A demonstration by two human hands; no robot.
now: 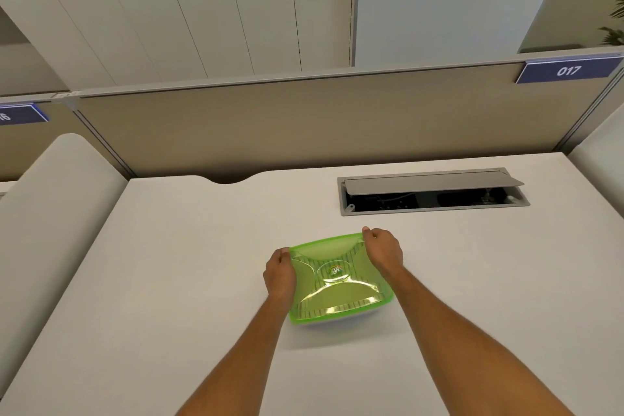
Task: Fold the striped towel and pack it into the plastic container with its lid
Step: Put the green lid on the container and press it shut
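A clear green lid (pixel 337 284) lies on top of the plastic container (pixel 341 318), which sits on the white desk (pixel 189 263) near its middle. Through the lid I see the striped towel (pixel 341 258) folded inside. My left hand (pixel 279 272) grips the lid's left edge with curled fingers. At the lid's far right corner, my right hand (pixel 383 248) presses down with its fingers closed over the rim. Most of the container's body is hidden under the lid.
An open grey cable hatch (pixel 432 191) is set into the desk behind the container. A beige partition (pixel 304 125) with a "017" sign (pixel 569 70) bounds the far edge. White side panels stand left and right.
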